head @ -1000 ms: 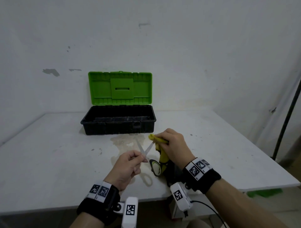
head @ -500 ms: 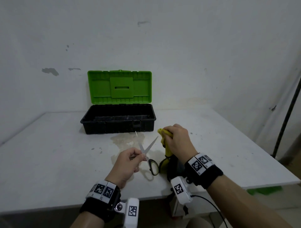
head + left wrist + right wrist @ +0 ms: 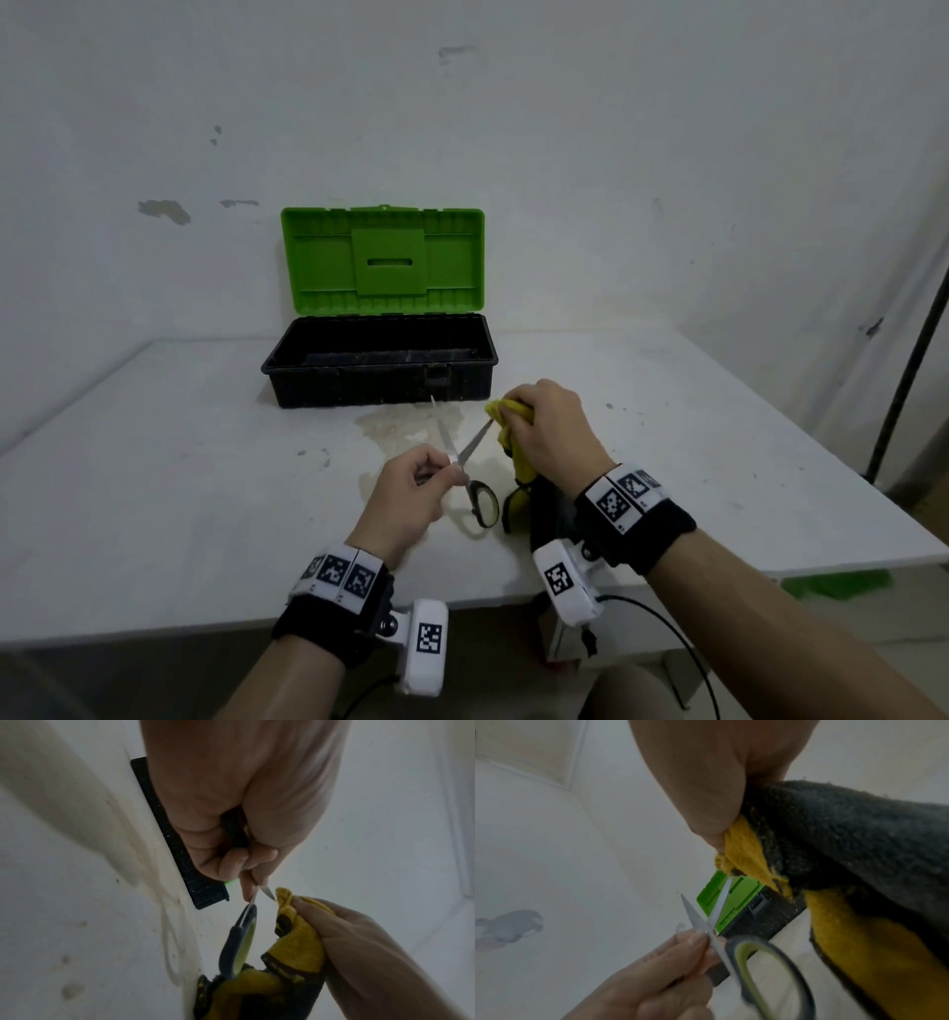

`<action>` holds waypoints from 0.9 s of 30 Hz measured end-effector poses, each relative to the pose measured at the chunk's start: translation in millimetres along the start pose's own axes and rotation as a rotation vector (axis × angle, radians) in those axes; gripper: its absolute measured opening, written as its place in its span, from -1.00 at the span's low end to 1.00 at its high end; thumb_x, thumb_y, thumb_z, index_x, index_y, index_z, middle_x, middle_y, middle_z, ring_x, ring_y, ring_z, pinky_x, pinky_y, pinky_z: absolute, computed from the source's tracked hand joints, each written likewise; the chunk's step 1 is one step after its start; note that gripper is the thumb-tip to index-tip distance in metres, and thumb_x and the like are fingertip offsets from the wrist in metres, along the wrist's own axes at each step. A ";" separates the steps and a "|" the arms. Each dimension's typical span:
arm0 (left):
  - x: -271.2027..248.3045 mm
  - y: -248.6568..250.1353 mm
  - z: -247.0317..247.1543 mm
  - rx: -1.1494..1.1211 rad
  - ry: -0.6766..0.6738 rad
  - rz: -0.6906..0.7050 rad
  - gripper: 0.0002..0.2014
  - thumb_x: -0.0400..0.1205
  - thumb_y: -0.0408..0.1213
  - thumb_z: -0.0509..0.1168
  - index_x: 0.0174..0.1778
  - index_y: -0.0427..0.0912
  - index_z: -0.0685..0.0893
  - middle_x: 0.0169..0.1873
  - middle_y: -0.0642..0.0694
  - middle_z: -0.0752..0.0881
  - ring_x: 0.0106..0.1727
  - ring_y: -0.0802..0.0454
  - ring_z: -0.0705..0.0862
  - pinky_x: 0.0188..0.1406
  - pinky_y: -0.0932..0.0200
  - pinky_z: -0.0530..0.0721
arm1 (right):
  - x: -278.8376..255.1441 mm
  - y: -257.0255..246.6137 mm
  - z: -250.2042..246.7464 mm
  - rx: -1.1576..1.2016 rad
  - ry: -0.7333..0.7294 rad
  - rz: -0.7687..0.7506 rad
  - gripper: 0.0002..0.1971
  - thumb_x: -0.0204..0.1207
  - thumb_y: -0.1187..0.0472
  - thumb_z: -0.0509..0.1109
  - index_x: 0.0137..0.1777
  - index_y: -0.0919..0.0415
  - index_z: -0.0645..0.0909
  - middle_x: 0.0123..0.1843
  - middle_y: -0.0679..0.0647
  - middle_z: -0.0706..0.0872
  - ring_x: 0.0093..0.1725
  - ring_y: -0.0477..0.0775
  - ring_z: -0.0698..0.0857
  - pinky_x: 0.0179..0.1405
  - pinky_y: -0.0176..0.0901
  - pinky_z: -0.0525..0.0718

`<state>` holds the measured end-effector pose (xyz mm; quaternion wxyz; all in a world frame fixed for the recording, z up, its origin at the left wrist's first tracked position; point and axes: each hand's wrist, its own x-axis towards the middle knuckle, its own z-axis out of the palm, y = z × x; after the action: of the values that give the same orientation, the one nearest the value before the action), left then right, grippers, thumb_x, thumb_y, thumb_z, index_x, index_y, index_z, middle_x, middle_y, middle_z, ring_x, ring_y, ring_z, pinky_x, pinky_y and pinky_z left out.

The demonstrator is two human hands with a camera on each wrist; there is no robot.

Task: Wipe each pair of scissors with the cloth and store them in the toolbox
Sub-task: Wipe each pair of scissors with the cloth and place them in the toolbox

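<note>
My left hand [image 3: 411, 488] pinches a pair of scissors [image 3: 464, 457] near the pivot, blades spread apart and pointing away from me, the black-and-green handle loop [image 3: 482, 506] hanging toward the table. My right hand [image 3: 549, 431] grips a yellow and dark grey cloth [image 3: 513, 437] bunched around the tip of the right blade. In the right wrist view the cloth [image 3: 834, 862] meets that blade's tip and the scissors [image 3: 713, 919] cross in a V. The left wrist view shows the scissors [image 3: 253, 896] and cloth [image 3: 298, 933] close together. The toolbox [image 3: 380, 370], black with an upright green lid, stands open behind.
The white table [image 3: 154, 488] carries a pale stain [image 3: 400, 426] in front of the toolbox and a few dark specks. A dark pole [image 3: 909, 360] stands off the table's right side. Something green [image 3: 837, 583] lies on the floor below the right edge.
The cloth in my right hand has slid outward along the right blade, from near the pivot to its tip. The scissors have lifted a little and the blades stay spread.
</note>
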<state>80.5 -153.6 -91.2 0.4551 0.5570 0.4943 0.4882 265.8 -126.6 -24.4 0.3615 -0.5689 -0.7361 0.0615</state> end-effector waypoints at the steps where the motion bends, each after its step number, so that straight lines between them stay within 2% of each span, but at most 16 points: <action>1: 0.7 0.4 0.5 -0.042 0.015 -0.021 -0.89 0.68 -0.40 0.38 -0.17 -0.28 0.67 -0.32 -0.07 0.83 -0.49 0.14 0.47 -0.51 0.27 0.45 | -4.0 -3.1 2.1 0.061 0.008 -0.053 -0.86 0.60 0.13 0.40 -0.06 0.17 0.76 -0.22 -0.02 0.57 -0.29 -0.16 0.57 -0.35 -0.53 0.45; 3: 3.2 0.4 0.3 -0.092 0.037 -0.050 -0.89 0.68 -0.42 0.38 -0.18 -0.28 0.68 -0.33 -0.08 0.82 -0.50 0.11 0.45 -0.53 0.28 0.44 | -13.5 -6.2 12.3 0.114 -0.042 -0.169 -0.89 0.55 0.13 0.47 -0.03 0.15 0.77 -0.17 -0.01 0.60 -0.24 -0.14 0.59 -0.21 -0.51 0.51; 4: 4.2 0.4 0.1 -0.105 0.038 -0.058 -0.90 0.68 -0.42 0.38 -0.16 -0.29 0.69 -0.31 -0.11 0.82 -0.51 0.10 0.44 -0.54 0.28 0.43 | -17.9 -6.1 18.6 0.107 -0.086 -0.202 -0.89 0.53 0.15 0.49 -0.01 0.14 0.78 -0.14 0.00 0.62 -0.18 -0.09 0.61 -0.14 -0.41 0.55; 5: 4.4 0.8 -0.1 -0.113 0.033 -0.058 -0.90 0.68 -0.42 0.38 -0.16 -0.30 0.70 -0.28 -0.14 0.82 -0.52 0.10 0.43 -0.55 0.28 0.43 | -20.9 -5.0 23.9 0.099 -0.112 -0.219 -0.88 0.51 0.17 0.51 0.00 0.15 0.78 -0.11 0.01 0.63 -0.14 -0.07 0.62 -0.11 -0.35 0.55; 7: 3.7 1.8 0.0 -0.121 0.022 -0.047 -0.89 0.68 -0.43 0.38 -0.17 -0.28 0.69 -0.27 -0.17 0.81 -0.54 0.13 0.46 -0.55 0.29 0.43 | -19.2 -1.4 27.8 0.097 -0.106 -0.211 -0.87 0.50 0.14 0.52 -0.01 0.15 0.78 -0.13 0.00 0.62 -0.15 -0.09 0.59 -0.12 -0.37 0.49; 10: 0.4 2.3 -1.6 -0.128 0.013 -0.045 -0.87 0.68 -0.44 0.37 -0.20 -0.27 0.64 -0.32 -0.12 0.80 -0.57 0.23 0.50 -0.53 0.30 0.44 | -6.6 1.6 19.2 0.103 -0.014 -0.117 -0.82 0.51 0.03 0.50 -0.06 0.13 0.79 -0.20 -0.02 0.58 -0.21 -0.10 0.55 -0.25 -0.47 0.40; 13: -0.8 -1.2 -5.6 -0.136 -0.016 -0.083 -0.90 0.69 -0.45 0.36 -0.15 -0.30 0.65 -0.28 -0.17 0.80 -0.57 0.15 0.43 -0.56 0.31 0.41 | 8.5 12.2 8.8 0.043 0.054 0.036 -0.78 0.54 -0.02 0.46 -0.07 0.12 0.79 -0.20 0.01 0.59 -0.19 -0.04 0.57 -0.34 -0.50 0.36; 15: -0.9 -2.2 -7.6 -0.162 -0.055 -0.130 -0.92 0.69 -0.45 0.35 -0.12 -0.31 0.67 -0.26 -0.19 0.80 -0.56 0.12 0.39 -0.56 0.30 0.40 | 12.2 17.9 1.8 0.063 0.093 0.096 -0.78 0.53 -0.04 0.47 -0.07 0.11 0.78 -0.17 0.03 0.66 -0.15 -0.02 0.61 -0.34 -0.53 0.38; 17: -0.9 -1.5 -9.0 -0.185 -0.074 -0.164 -0.94 0.68 -0.48 0.35 -0.10 -0.32 0.70 -0.33 -0.15 0.76 -0.55 0.11 0.38 -0.55 0.28 0.40 | 10.0 15.9 -5.5 0.118 0.102 0.096 -0.79 0.52 -0.05 0.48 -0.08 0.08 0.78 -0.16 0.01 0.71 -0.14 -0.05 0.64 -0.27 -0.47 0.44; 19: -0.7 -0.5 -8.0 -0.210 -0.079 -0.198 -0.90 0.67 -0.54 0.33 -0.10 -0.31 0.70 -0.43 -0.05 0.64 -0.54 0.12 0.40 -0.54 0.28 0.41 | 4.2 8.7 -9.3 0.156 0.064 0.045 -0.80 0.50 -0.04 0.50 -0.10 0.07 0.78 -0.19 -0.03 0.71 -0.18 -0.13 0.64 -0.27 -0.48 0.48; 21: -0.5 -0.1 -5.2 -0.209 -0.082 -0.226 -0.83 0.66 -0.60 0.30 -0.10 -0.27 0.71 -0.44 -0.02 0.61 -0.51 0.12 0.43 -0.52 0.29 0.45 | -1.6 1.3 -7.6 0.122 -0.016 -0.036 -0.81 0.49 -0.04 0.51 -0.11 0.08 0.79 -0.21 -0.05 0.69 -0.19 -0.14 0.63 -0.24 -0.46 0.52; 22: -0.2 -0.4 -3.9 -0.199 -0.084 -0.230 -0.81 0.65 -0.61 0.29 -0.10 -0.26 0.71 -0.43 -0.03 0.61 -0.51 0.12 0.45 -0.52 0.28 0.47 | -3.6 -0.9 -5.5 0.092 -0.053 -0.068 -0.80 0.49 -0.04 0.51 -0.10 0.08 0.79 -0.20 -0.04 0.69 -0.18 -0.11 0.63 -0.21 -0.40 0.54; 24: -0.3 0.2 -2.1 -0.163 -0.083 -0.214 -0.84 0.64 -0.60 0.32 -0.06 -0.27 0.73 -0.38 -0.08 0.65 -0.48 0.10 0.51 -0.49 0.25 0.51 | -6.4 -2.4 -0.4 0.047 -0.123 -0.099 -0.81 0.51 -0.03 0.50 -0.09 0.09 0.79 -0.19 -0.04 0.66 -0.17 -0.08 0.60 -0.22 -0.40 0.49; 27: -1.3 3.1 -3.1 -0.092 -0.041 -0.161 -0.83 0.58 -0.48 0.48 0.06 -0.23 0.75 -0.23 -0.15 0.78 -0.38 0.07 0.66 -0.38 0.21 0.63 | -8.9 0.2 7.0 -0.007 -0.180 -0.088 -0.82 0.54 0.01 0.47 -0.07 0.10 0.79 -0.17 0.01 0.64 -0.16 -0.05 0.58 -0.26 -0.35 0.44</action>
<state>77.7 -155.1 -87.9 0.5280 0.5037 0.5052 0.4607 262.5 -132.1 -33.8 0.2945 -0.5294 -0.7901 0.0937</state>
